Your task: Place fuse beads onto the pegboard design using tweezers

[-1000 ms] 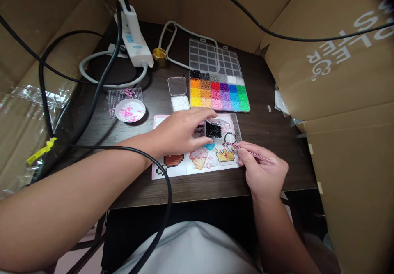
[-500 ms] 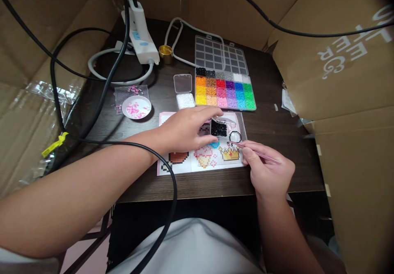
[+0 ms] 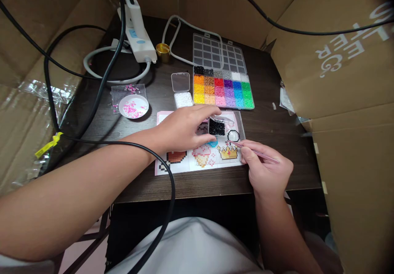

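My left hand (image 3: 184, 128) rests on a pattern sheet (image 3: 197, 159) with pixel pictures, its fingers curled beside a small open box of black beads (image 3: 216, 127). My right hand (image 3: 264, 167) pinches pink tweezers (image 3: 246, 148), whose tip sits by a small ring of black beads (image 3: 233, 135) on a clear pegboard (image 3: 241, 124). The tweezers' tip looks closed; any bead in it is too small to see.
A multicolour bead organiser (image 3: 223, 89) with its lid open lies behind. A small box of white beads (image 3: 183, 99), a white dish of pink beads (image 3: 133, 106), a gold cap (image 3: 162, 51) and a power strip (image 3: 137, 31) with cables stand further left. Cardboard walls surround the dark table (image 3: 271, 126).
Both hands keep their places on the sheet; only the camera has shifted slightly. The tweezers' tip stays by the bead ring.
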The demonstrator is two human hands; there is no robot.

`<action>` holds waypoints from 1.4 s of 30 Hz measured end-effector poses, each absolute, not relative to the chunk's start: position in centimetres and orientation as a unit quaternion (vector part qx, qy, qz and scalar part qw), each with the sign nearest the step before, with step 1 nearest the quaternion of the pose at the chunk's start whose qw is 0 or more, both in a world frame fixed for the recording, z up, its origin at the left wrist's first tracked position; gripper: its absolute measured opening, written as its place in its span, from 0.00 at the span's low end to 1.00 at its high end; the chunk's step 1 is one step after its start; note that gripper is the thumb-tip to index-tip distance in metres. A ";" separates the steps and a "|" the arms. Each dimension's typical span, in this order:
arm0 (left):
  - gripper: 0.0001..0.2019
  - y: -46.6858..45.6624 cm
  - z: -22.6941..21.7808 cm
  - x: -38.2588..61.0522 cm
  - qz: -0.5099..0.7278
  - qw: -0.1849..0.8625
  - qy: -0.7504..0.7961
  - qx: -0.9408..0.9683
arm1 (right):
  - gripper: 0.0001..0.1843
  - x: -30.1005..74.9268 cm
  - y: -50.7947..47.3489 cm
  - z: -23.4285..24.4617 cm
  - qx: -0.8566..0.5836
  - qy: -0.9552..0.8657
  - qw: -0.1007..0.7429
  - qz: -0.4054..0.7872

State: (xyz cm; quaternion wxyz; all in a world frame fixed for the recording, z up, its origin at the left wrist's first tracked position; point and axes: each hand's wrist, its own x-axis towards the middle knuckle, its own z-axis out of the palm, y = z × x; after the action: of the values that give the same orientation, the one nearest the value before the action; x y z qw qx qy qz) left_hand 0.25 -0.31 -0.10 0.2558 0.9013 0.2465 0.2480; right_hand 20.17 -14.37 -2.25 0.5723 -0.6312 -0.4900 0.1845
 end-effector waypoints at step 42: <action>0.23 -0.2 0.2 0.3 0.239 0.255 0.246 0.904 | 0.04 20.2 -14.2 -2.4 -0.628 -0.501 0.570 0.173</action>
State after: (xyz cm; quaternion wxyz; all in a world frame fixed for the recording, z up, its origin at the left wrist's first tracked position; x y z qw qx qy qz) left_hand 0.27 -0.25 0.23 0.2554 0.9039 0.2465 0.2387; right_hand 20.16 -14.22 -2.43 0.5702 -0.6280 -0.5007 0.1725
